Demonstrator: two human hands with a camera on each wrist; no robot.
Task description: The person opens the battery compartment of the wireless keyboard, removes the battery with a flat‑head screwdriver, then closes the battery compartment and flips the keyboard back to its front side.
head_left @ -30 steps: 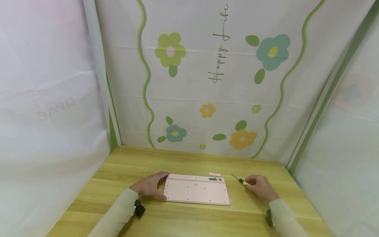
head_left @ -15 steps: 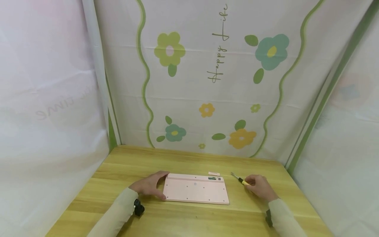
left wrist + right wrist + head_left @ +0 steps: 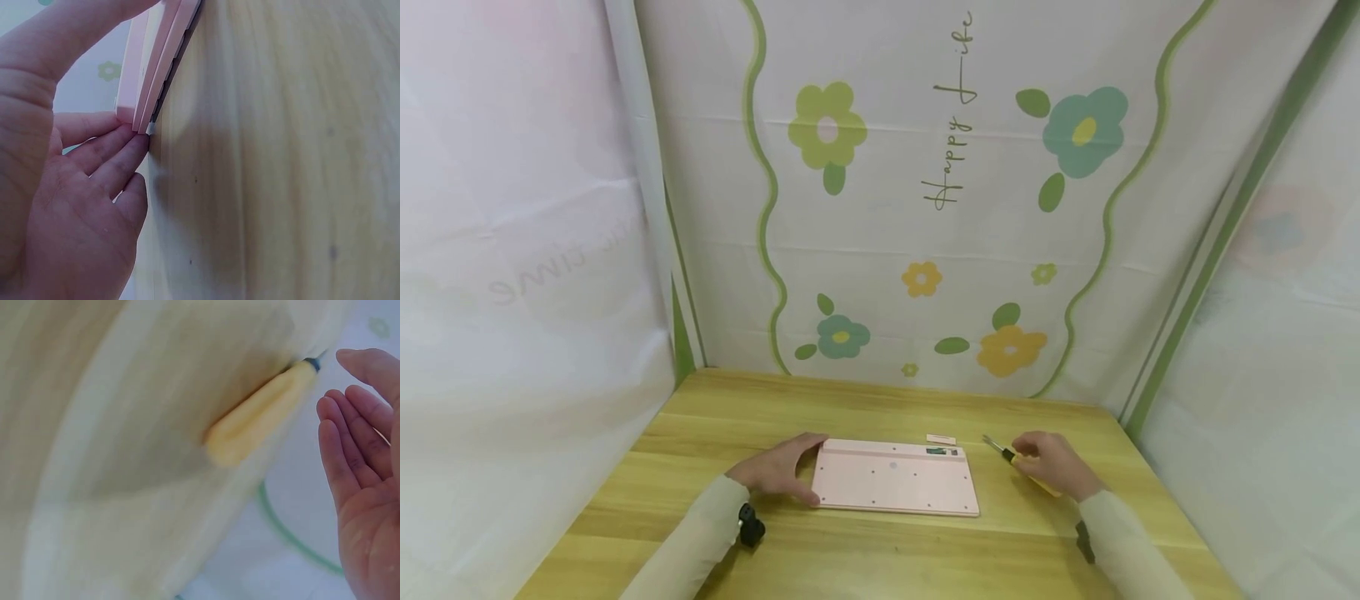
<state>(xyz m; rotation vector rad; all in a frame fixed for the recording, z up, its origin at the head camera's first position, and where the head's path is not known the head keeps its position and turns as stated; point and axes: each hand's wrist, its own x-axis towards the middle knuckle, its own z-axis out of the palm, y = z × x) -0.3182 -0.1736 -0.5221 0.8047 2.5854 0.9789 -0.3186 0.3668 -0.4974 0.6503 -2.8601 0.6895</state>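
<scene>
A pink keyboard (image 3: pixel 895 485) lies face down, its screw-dotted back upward. At its far right corner an uncovered slot (image 3: pixel 937 452) shows something green inside. My left hand (image 3: pixel 778 469) holds the keyboard's left end, thumb at the near corner and fingers at the far one; the left wrist view shows fingertips touching the keyboard's corner (image 3: pixel 128 103). A screwdriver with a yellow handle (image 3: pixel 259 419) and black collar rests on the table, its tip pointing away to the left. Above it, my right hand (image 3: pixel 1056 462) hovers with fingers extended, apart from the handle in the right wrist view.
A small pink cover (image 3: pixel 941 439) lies just behind the keyboard's right end. The wooden table (image 3: pixel 850 558) meets a flower-printed cloth (image 3: pixel 880 208) at the back, and pale cloth walls (image 3: pixel 535 250) rise on both sides.
My right hand has let go of the screwdriver, leaving it on the table, and has lifted slightly. The left hand keeps its hold on the keyboard.
</scene>
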